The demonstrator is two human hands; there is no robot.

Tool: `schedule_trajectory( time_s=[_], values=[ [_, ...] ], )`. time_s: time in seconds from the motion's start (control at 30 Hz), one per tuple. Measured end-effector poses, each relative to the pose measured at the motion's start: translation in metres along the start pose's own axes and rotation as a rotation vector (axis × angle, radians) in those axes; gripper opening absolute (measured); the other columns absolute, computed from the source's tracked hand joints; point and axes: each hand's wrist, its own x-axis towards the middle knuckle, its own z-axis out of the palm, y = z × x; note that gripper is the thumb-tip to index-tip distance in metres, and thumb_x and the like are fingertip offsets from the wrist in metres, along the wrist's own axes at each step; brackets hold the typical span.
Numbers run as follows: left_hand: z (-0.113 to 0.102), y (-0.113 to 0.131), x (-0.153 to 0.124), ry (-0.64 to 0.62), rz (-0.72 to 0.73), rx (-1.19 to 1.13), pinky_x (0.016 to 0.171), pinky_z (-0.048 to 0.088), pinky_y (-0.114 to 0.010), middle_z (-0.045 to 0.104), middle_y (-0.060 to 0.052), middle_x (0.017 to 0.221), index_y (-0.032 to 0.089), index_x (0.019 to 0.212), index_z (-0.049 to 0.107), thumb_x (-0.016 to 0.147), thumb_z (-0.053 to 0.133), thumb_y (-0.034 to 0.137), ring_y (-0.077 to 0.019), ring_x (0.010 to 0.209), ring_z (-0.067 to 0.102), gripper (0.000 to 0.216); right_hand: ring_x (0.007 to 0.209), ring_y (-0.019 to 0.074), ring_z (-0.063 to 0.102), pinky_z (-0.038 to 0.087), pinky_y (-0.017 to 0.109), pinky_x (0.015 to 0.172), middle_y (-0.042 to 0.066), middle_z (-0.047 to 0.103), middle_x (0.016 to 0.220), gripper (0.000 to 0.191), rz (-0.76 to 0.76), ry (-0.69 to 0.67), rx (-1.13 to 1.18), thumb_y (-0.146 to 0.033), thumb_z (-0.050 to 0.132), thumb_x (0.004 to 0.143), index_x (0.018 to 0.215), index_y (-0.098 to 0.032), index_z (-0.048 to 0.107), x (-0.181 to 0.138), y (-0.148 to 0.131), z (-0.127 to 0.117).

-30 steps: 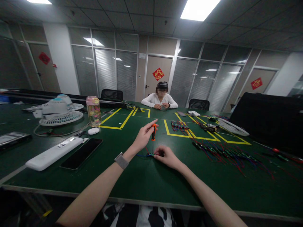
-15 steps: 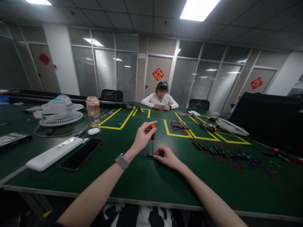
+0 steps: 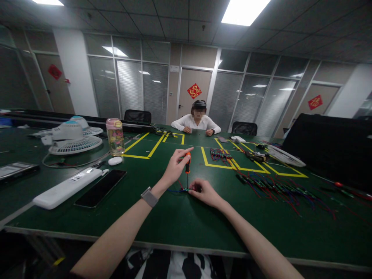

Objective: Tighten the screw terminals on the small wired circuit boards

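Near the middle of the green table, my left hand [image 3: 176, 166] grips an orange and black screwdriver [image 3: 188, 166] by its handle, the index finger stretched out past the top. The screwdriver stands upright, and its shaft runs down to a small green circuit board [image 3: 185, 190] on the tabletop. Red and blue wires trail from the board to the left. My right hand [image 3: 203, 190] rests low on the table and pinches the board's right end. Its fingertips partly cover the board, so the exact contact of the screwdriver tip is too small to make out.
Several wired boards [image 3: 279, 188] lie in a row to the right; more [image 3: 221, 155] sit inside yellow tape. Leftward are a phone [image 3: 100, 188], a white power strip [image 3: 68, 188], a bottle [image 3: 115, 137] and white fans [image 3: 74, 139]. A person [image 3: 198, 122] sits opposite.
My hands and the board stay in nearly the same place; the screwdriver handle looks slightly turned in my left fingers. The person opposite has moved their hands apart.
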Motion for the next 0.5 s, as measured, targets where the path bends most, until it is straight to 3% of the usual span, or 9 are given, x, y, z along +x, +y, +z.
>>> schedule_trajectory(
  time_s=[0.1,0.27,0.4,0.5],
  values=[
    [-0.0002,-0.0001,0.0010,-0.063,-0.036,-0.098,0.086,0.045,-0.030,0.060,-0.006,0.100,0.020,0.118,0.057,0.085,0.046,0.026,-0.0148,0.093,0.057,0.035,0.059,0.0098,0.048,0.039,0.021,0.058,-0.002,0.055,0.065,0.010,0.006,0.000,0.011,-0.016,0.062,0.071,0.081,-0.013,0.062,-0.0003,-0.0019,-0.0001],
    [-0.0008,-0.0011,0.0000,0.020,-0.010,-0.006,0.077,0.047,-0.026,0.058,-0.005,0.097,0.020,0.111,0.062,0.079,0.057,0.030,-0.0140,0.086,0.057,0.034,0.059,0.0099,0.048,0.039,0.021,0.058,-0.002,0.055,0.065,0.010,0.012,-0.008,0.020,-0.015,0.062,0.071,0.081,-0.014,0.062,-0.0008,-0.0049,-0.0011],
    [-0.0016,-0.0001,0.0006,-0.011,-0.010,-0.039,0.087,0.044,-0.028,0.059,-0.006,0.103,0.021,0.113,0.061,0.085,0.046,0.025,-0.0153,0.097,0.055,0.032,0.061,0.0105,0.049,0.039,0.022,0.058,-0.001,0.055,0.066,0.011,0.005,-0.007,0.005,-0.016,0.062,0.072,0.082,-0.013,0.063,-0.0012,-0.0046,-0.0018],
    [-0.0012,-0.0004,0.0008,-0.007,-0.025,-0.085,0.086,0.045,-0.030,0.061,-0.006,0.101,0.018,0.115,0.059,0.085,0.048,0.025,-0.0151,0.091,0.058,0.034,0.061,0.0107,0.049,0.039,0.022,0.059,-0.001,0.055,0.067,0.012,0.001,-0.003,-0.012,-0.017,0.062,0.072,0.082,-0.013,0.064,-0.0013,-0.0039,-0.0021]
  ],
)
